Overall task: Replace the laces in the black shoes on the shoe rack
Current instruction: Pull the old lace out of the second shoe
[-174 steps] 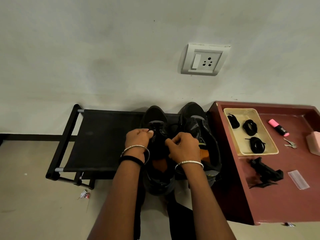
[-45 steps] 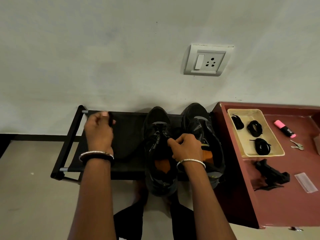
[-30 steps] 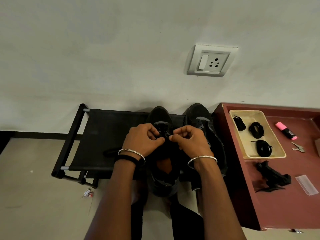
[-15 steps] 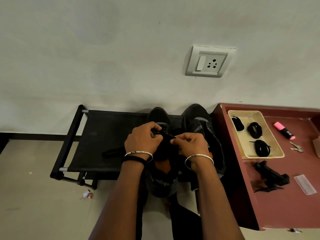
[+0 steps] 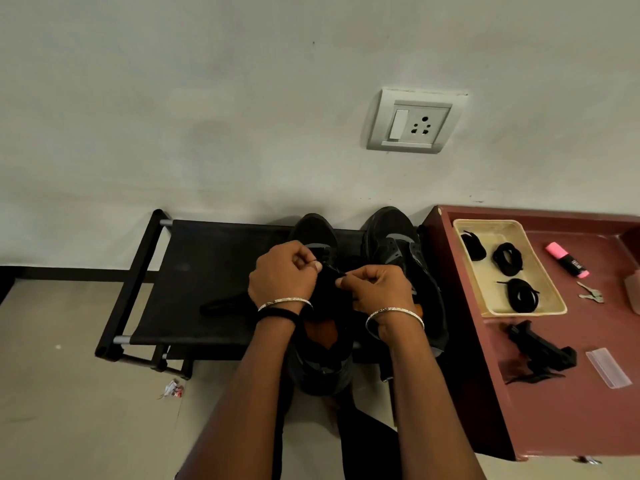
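Shoe rack (image 5: 207, 271) stands along the wall, with the black shoes (image 5: 391, 233) at its 3 o'clock end. The red table (image 5: 571, 410) adjoins the rack further toward 3 o'clock.

Both hands work over the 9 o'clock shoe (image 5: 317, 233). The left hand (image 5: 282, 273) and the right hand (image 5: 375, 289) have their fingers curled. Each seems to pinch the black lace (image 5: 332, 271) above the tongue, though black on black hides the detail. I cannot tell whether the lace is going in or coming out.

To do this step well, I judge, work one eyelet row at a time. Keep the two ends even, pull slack gently rather than yanking, and steady the shoe so it does not slide on the fabric.

Counted: one rack, one table, two shoes, one tray (image 5: 526, 311), three coiled laces (image 5: 523, 296) in it, and one pink highlighter (image 5: 568, 259).
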